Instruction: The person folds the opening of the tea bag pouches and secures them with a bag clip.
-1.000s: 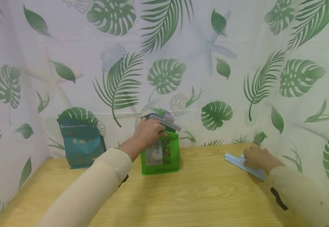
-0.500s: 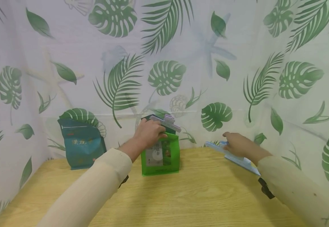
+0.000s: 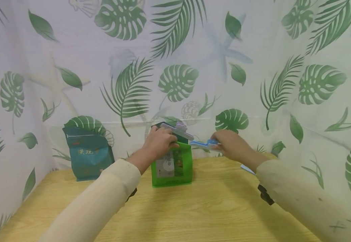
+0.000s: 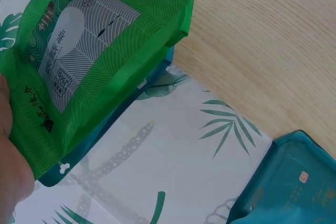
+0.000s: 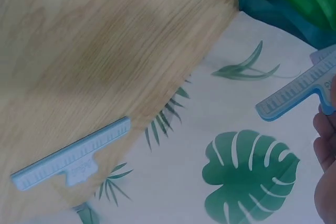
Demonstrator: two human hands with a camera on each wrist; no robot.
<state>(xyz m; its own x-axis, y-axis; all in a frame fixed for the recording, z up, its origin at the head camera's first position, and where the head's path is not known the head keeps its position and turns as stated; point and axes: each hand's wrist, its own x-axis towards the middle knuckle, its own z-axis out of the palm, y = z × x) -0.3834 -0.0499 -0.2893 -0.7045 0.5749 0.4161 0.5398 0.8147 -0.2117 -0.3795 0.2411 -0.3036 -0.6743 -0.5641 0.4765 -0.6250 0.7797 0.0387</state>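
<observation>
Beside green bag (image 3: 170, 168) | blue clip (image 3: 204, 145) long axis sideways, tip leftward | right hand (image 3: 232, 145) pinches clip | left hand (image 3: 158, 141) grips bag

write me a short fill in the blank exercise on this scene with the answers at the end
1. The left hand grips the top of the front bag, whose main colour is ____.
2. With the blue clip in the right hand and the loose clip on the table, the blue clips in view number ____.
3. In the head view, the separate teal bag stands to the ____ of the front bag.

Missing words: green; two; left.
</observation>
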